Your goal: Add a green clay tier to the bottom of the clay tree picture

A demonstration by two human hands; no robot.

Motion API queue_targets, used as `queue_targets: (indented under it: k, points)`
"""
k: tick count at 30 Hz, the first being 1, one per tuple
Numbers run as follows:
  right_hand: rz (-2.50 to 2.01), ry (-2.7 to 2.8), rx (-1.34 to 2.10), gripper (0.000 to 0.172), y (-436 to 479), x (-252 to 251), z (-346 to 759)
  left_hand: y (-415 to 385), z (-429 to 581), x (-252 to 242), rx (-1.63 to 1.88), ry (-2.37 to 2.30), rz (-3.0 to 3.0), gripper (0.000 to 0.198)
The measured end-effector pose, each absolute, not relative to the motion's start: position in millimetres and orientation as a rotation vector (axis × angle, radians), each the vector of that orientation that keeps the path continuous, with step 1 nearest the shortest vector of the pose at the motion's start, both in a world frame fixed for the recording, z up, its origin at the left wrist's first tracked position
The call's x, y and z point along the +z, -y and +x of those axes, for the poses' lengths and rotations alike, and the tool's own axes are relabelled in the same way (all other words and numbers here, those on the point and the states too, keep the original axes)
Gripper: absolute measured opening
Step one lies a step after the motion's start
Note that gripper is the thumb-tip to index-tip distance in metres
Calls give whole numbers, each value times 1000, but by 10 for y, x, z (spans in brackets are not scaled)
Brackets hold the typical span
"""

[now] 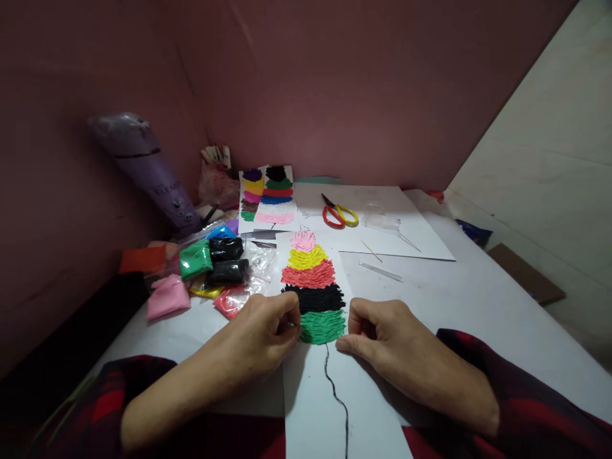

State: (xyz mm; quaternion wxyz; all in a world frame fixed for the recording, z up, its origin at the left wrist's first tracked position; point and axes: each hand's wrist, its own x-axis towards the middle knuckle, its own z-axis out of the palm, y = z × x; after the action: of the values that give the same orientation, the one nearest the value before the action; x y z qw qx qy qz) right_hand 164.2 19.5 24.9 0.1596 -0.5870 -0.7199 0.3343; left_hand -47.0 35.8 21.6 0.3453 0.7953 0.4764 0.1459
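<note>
A white paper sheet (310, 408) lies in front of me with a picture in pink, yellow, red, black and green strands that look like modelling clay. A wavy dark line runs down from the green band (322, 327). My left hand (272, 328) is closed in a pinch at the left edge of that band. At its right edge my right hand (382, 331) is also closed, index finger bent and thumb tip close to the lower right corner. What either hand holds, if anything, is too small to make out.
Bagged clay packets (196, 261) are piled at the left beside a tall purple pouch (148, 172). Behind stand finished clay pictures (268, 197). Scissors (339, 215) with red and yellow handles lie on white board (421, 239). A clear stick (381, 271) and toothpick (371, 251) lie at right.
</note>
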Motion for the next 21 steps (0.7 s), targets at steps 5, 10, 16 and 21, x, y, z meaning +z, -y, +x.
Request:
queue_targets:
  k: [5,10,16,21]
  points:
    - [-1682,2038,960,25,-193,275,1631,-369,-470,208,378,-1281,2105,9]
    - [-1677,2044,968,24,-190,263,1643,-371,-481,217,386,-1318,2114,10]
    - [-1695,2057,967,23,-186,257,1646,-383,-500,263,368,-1426,2187,11]
    - [-1705,2063,962,22,-193,259,1641,-391,-509,257,464,-1350,2131,10]
